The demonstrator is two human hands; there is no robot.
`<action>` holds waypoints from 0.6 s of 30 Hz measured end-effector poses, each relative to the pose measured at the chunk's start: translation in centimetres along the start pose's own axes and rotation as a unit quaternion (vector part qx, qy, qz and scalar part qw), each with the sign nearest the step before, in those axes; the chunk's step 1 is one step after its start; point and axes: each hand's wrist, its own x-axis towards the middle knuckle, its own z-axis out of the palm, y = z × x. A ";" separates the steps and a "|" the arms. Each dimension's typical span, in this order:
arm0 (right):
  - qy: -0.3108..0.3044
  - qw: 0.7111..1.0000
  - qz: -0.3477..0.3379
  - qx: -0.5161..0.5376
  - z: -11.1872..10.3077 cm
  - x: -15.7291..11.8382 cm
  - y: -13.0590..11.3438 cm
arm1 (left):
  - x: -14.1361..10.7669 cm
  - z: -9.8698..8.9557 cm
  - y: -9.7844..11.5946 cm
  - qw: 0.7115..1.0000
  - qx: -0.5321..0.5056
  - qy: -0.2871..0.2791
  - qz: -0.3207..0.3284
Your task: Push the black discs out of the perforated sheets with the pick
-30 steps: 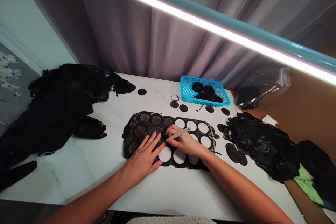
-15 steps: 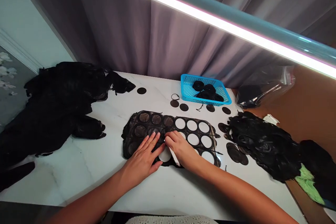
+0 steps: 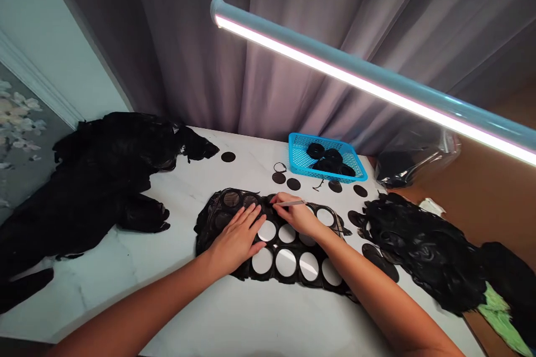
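Both our hands have moved toward the far row of round openings in the black sheet (image 3: 205, 228).
Half a second ago our right hand (image 3: 295, 213) was at the sheet's middle row; now its fingers are at the far row, about the third opening from the sheet's left end. The thin pale tool (image 3: 296, 202) we pinch there pointed back to the sheet's near edge and now points toward its right end. Our left hand (image 3: 235, 241) has slid up too, fingertips close to the sheet's far row. One middle-row opening (image 3: 266, 230) that looked dark now shows white. Our view has shifted: the tube lamp (image 3: 355, 75) appears closer to the sheet.
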 end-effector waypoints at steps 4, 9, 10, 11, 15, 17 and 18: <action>-0.032 0.998 0.007 0.053 0.2 0.0 0.3 | -0.2 0.9 -0.7 1.000 -0.003 -0.018 -0.012; -0.049 0.997 0.015 0.059 -0.1 0.0 0.5 | -0.5 0.6 -0.6 0.999 -0.016 -0.038 -0.021; -0.053 0.997 0.013 0.057 -0.1 0.1 0.4 | -0.4 0.6 -0.6 0.999 -0.018 -0.039 -0.022; -0.056 0.997 0.010 0.055 0.0 0.1 0.4 | -0.4 0.6 -0.6 0.999 -0.019 -0.040 -0.023; -0.063 0.996 0.006 0.056 0.1 0.3 0.5 | -0.3 0.6 -0.6 0.999 -0.026 -0.038 -0.025; -0.062 0.996 0.010 0.056 0.0 0.4 0.6 | -0.3 0.7 -0.6 0.999 -0.032 -0.034 -0.024; -0.062 0.997 0.011 0.053 0.0 0.4 0.5 | -0.3 0.7 -0.6 0.999 -0.035 -0.031 -0.024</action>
